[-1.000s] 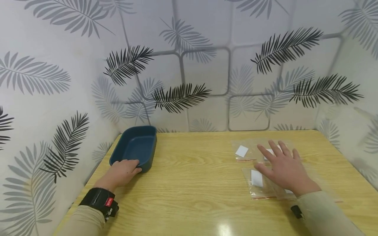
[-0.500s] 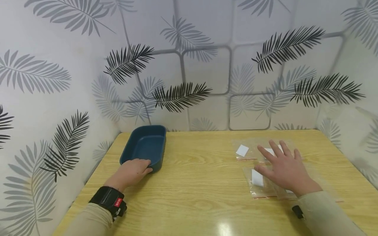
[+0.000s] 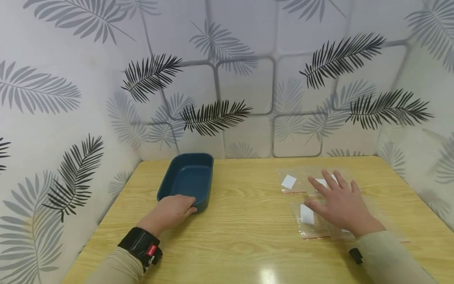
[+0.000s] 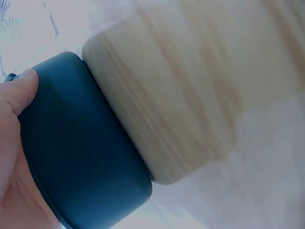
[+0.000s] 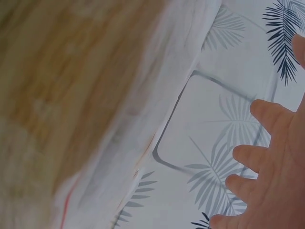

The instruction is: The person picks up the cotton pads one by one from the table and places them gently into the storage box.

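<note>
My left hand (image 3: pixel 173 213) grips the near rim of a dark blue rectangular tub (image 3: pixel 191 177) on the left part of the table. In the left wrist view the thumb lies over the rim of the tub (image 4: pixel 86 133), against its outer wall. Over on the right, my right hand (image 3: pixel 342 203) is spread with its fingers apart, above clear zip bags (image 3: pixel 317 232) that hold white pieces. It partly hides them, and whether it touches them I cannot tell. The right wrist view shows these spread fingers (image 5: pixel 250 157) holding nothing.
The wood-grain table (image 3: pixel 241 236) runs back to a wall (image 3: pixel 244 79) with a leaf pattern. Another patterned wall (image 3: pixel 53 130) borders the table on the left. Toward the back right lies a zip bag with a white square (image 3: pixel 289 182).
The left hand has slid the blue tub to the right along the table, away from the left edge. My right hand has stayed in place over the bags.
</note>
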The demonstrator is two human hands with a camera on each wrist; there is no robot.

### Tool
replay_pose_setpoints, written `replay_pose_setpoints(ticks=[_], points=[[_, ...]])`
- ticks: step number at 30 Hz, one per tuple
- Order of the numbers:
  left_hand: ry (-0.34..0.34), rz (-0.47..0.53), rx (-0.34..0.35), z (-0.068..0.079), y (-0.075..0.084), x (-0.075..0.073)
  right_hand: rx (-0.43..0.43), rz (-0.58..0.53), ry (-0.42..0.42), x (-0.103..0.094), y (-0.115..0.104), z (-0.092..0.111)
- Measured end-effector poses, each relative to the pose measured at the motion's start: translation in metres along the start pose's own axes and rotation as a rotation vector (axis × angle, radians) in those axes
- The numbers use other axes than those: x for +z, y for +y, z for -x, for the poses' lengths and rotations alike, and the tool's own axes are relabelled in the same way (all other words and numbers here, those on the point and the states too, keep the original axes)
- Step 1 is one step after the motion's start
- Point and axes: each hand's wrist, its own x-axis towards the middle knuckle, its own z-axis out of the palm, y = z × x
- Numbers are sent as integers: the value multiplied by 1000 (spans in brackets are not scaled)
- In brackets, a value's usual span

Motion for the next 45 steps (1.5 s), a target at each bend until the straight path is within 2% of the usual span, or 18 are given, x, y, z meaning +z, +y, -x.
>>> replay_pose_setpoints(ticks=[5,9,16,32,45], points=[[-19,21,17,-8,15,1,-3,9,0,0,-1,0],[-47,54,57,-15,28,2,-6,11,-2,2,-1,1],[-54,76,132,-27,46,0,-4,7,-4,3,-1,1],[-129,89,181,-52,92,0,-6,17,-3,2,-4,0],[-118,106,281,-71,132,-1,-12,22,-3,1,-6,-2]])
